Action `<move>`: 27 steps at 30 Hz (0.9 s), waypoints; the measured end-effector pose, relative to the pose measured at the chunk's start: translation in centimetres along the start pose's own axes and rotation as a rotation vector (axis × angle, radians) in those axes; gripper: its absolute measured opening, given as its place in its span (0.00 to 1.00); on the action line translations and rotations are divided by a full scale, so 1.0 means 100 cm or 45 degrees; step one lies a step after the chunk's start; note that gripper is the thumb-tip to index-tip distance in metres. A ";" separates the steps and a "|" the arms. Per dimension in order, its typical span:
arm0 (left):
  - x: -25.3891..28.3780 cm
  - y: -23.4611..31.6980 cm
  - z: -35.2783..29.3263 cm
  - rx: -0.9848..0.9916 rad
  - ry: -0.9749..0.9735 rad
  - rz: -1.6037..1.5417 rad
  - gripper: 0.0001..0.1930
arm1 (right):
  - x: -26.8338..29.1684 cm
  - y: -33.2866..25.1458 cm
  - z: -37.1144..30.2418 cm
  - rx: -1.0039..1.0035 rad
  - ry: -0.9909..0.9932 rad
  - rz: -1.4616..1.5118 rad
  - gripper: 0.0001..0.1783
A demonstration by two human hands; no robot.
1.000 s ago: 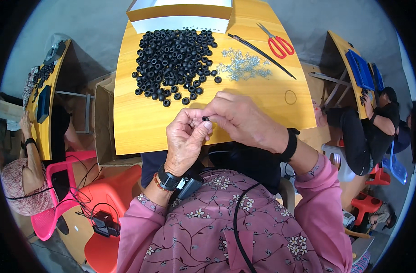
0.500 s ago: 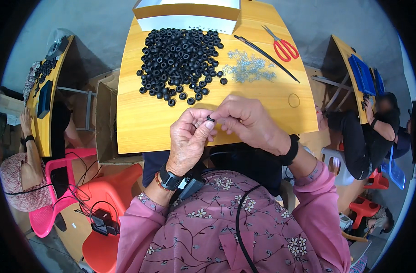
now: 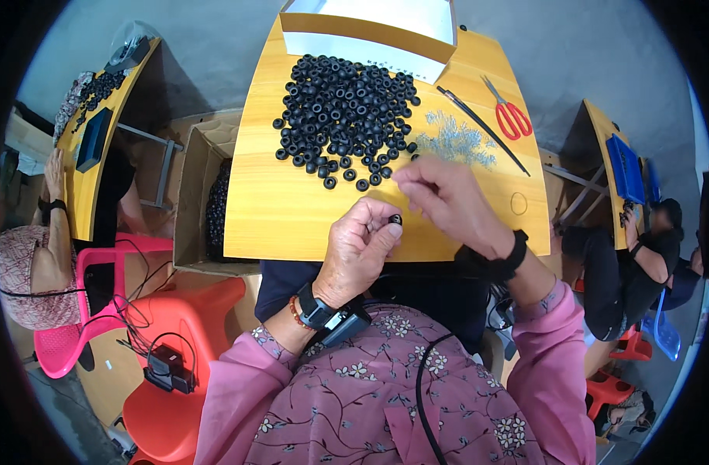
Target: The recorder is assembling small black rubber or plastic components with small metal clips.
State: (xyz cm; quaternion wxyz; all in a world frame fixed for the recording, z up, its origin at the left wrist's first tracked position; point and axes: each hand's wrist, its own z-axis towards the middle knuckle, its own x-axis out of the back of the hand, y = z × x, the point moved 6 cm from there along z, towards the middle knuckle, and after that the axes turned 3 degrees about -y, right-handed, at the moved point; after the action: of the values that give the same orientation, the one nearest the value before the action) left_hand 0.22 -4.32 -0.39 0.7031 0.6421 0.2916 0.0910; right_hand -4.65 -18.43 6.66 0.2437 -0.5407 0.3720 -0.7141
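My left hand [image 3: 362, 246] pinches a small black ring-shaped piece [image 3: 395, 220] between thumb and fingertips, just above the table's near edge. My right hand [image 3: 451, 200] is apart from it, to the right and a little farther away. Its fingers are curled together, and whatever they may hold is hidden or too small to see. Beyond both hands lies a heap of the same black round pieces [image 3: 343, 108], each with a hole. To the right of the heap, a scatter of tiny silvery bits [image 3: 457, 141] lies close past my right hand.
On the yellow table [image 3: 273, 225] lie red-handled scissors [image 3: 512, 118], a black rod [image 3: 486, 128] and a thin loop [image 3: 519, 203]. An open white box [image 3: 362, 53] stands at the back. A cardboard carton [image 3: 193, 194] is on the floor at left. Other people sit at tables either side.
My right hand has drawn away from the black piece and lifted off to the right. My left hand keeps hold of it. The whole view has shifted and turned slightly.
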 end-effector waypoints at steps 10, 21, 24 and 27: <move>0.000 -0.001 0.001 -0.085 -0.010 0.001 0.07 | -0.033 -0.020 0.083 0.380 -0.098 -0.568 0.10; 0.000 -0.003 0.001 -0.128 -0.059 0.066 0.07 | -0.050 -0.002 0.095 0.308 -0.232 -0.604 0.05; -0.001 0.000 0.001 -0.157 -0.056 0.097 0.07 | -0.051 0.005 0.096 0.291 -0.227 -0.599 0.04; -0.001 -0.001 0.001 -0.129 -0.050 0.080 0.07 | -0.046 -0.002 0.094 0.326 -0.172 -0.473 0.04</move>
State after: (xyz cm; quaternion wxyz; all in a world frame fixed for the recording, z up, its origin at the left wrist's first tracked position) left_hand 0.16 -4.45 -0.50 0.7372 0.6161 0.2525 0.1149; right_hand 5.68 -17.39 5.37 0.1990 -0.6111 0.1553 -0.7502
